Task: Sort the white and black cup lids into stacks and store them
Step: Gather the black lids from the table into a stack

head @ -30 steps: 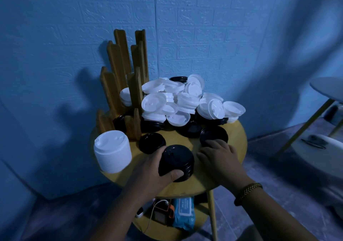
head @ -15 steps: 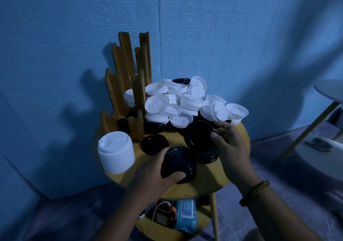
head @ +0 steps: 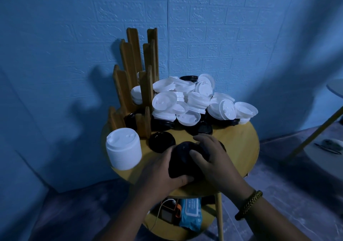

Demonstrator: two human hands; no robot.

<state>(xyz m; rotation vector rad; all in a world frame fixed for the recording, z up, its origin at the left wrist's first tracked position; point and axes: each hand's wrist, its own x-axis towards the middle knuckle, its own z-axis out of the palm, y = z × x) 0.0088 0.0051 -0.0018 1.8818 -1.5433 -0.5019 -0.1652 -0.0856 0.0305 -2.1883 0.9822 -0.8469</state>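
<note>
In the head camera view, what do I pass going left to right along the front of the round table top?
white lid stack → lone black lid → black lid stack → bare yellow tabletop

Blue brick-textured wall, grey floor, dim light
</note>
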